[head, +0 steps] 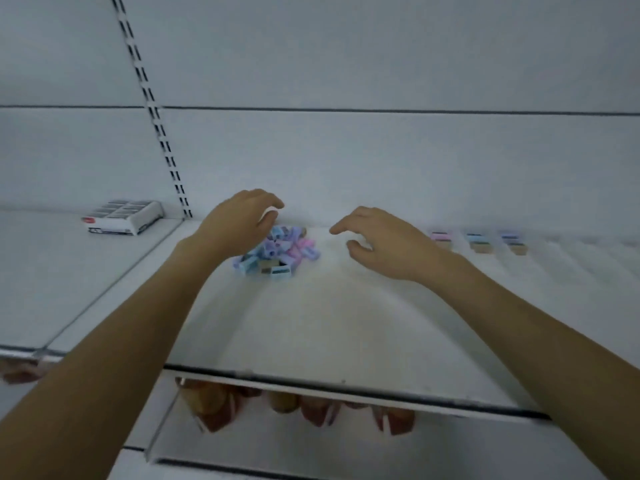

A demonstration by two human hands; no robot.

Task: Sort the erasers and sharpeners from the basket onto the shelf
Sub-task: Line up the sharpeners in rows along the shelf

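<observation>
White metal shelf (311, 323) under a pale panelled back wall (381, 64), with a slotted black-and-white upright rail (152, 109) left of centre. Far left on the shelf, a white box with dark panels (123, 216). Blurred brown and red goods (304, 408) on the lower level. Mid-shelf, a loose heap of small pastel blue, pink and purple erasers and sharpeners (277, 252). Far right, 3 short stacks of pastel blocks (478, 242), set apart in a row. Left hand (239, 223) arched over the heap, fingers curled, contents hidden: cannot tell. Right hand (384, 242) just beside the heap, fingers spread, empty.
</observation>
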